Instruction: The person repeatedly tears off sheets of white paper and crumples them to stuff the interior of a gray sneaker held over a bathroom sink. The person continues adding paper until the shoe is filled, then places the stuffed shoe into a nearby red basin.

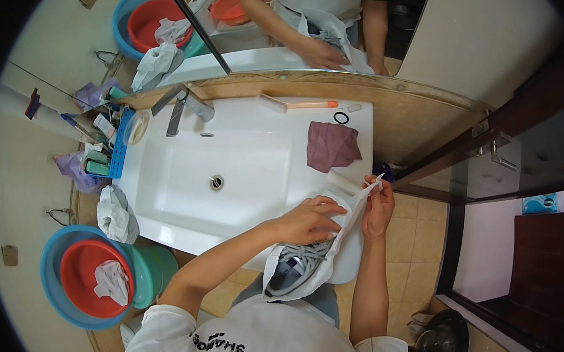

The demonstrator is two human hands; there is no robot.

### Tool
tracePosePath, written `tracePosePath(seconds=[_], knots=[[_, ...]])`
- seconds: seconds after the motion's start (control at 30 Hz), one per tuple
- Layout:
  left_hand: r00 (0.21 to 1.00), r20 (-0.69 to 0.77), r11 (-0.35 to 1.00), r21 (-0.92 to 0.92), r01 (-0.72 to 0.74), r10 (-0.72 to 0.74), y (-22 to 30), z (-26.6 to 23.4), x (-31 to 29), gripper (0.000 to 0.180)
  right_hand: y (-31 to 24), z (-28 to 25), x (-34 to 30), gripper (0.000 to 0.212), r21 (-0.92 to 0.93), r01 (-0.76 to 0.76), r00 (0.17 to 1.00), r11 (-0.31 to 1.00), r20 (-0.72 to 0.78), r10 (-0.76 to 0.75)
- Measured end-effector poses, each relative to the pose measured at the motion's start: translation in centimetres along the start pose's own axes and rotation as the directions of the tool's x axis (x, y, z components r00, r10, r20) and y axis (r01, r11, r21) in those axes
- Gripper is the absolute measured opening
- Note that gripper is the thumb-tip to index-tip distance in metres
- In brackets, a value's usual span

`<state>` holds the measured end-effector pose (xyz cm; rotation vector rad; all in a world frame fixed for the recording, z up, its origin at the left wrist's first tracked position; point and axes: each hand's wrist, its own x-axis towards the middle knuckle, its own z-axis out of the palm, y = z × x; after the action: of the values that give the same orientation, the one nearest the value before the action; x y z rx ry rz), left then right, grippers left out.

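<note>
A sneaker with grey laces and a dark collar [302,258] lies at the sink's near right corner, its collar end toward me. White paper-like sheeting [329,267] wraps around its sides and toe end. My left hand [308,220] rests over the front of the shoe and sheeting, fingers spread. To the right, my right hand [378,209] pinches the sheeting's raised far edge between thumb and fingers. The toe of the shoe is hidden under the left hand and the sheeting.
The white sink [230,151] has a metal faucet [197,108]. A folded mauve cloth [333,147], a black hair tie [341,118] and an orange-handled brush [312,104] lie on its rim. A blue basket [121,143] stands left; nested basins [72,241] sit lower left.
</note>
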<state>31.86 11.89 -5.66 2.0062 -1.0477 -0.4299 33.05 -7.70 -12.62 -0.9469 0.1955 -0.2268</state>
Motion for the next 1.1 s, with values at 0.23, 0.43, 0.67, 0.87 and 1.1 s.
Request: tracePosePath(seconds=[0.23, 0.43, 0.67, 0.87, 1.1], knots=[[0.997, 0.063, 0.997, 0.078, 0.029, -0.034, -0.4, 0.0, -0.2, 0.027, 0.8, 1.8, 1.1, 0.014, -0.277, 0.023, 0.996, 0.961, 0.091, 0.003], [0.963, -0.128, 0.887, -0.434, 0.160, -0.236, -0.5, 1.2, -0.5, 0.048, 1.1, 4.8, 2.3, 0.016, -0.648, 0.183, 0.964, 0.740, 0.267, -0.004], [0.817, -0.157, 0.356, -0.932, 0.062, -0.554, -3.2, 2.6, -2.4, 0.030, 2.0, 4.7, 2.9, 0.016, -0.818, 0.293, 0.932, 0.495, 0.360, 0.043], [0.780, -0.186, 0.501, -0.846, 0.182, -0.597, -2.1, 2.2, -2.2, 0.035, 1.7, 4.5, 3.2, 0.015, -0.844, 0.428, 0.883, 0.322, 0.466, 0.049], [0.697, -0.379, 0.714, -0.645, 0.274, -0.609, 0.6, 0.7, -4.1, 0.055, 1.1, 4.8, 3.4, 0.012, -0.831, 0.508, 0.831, 0.225, 0.542, 0.125]])
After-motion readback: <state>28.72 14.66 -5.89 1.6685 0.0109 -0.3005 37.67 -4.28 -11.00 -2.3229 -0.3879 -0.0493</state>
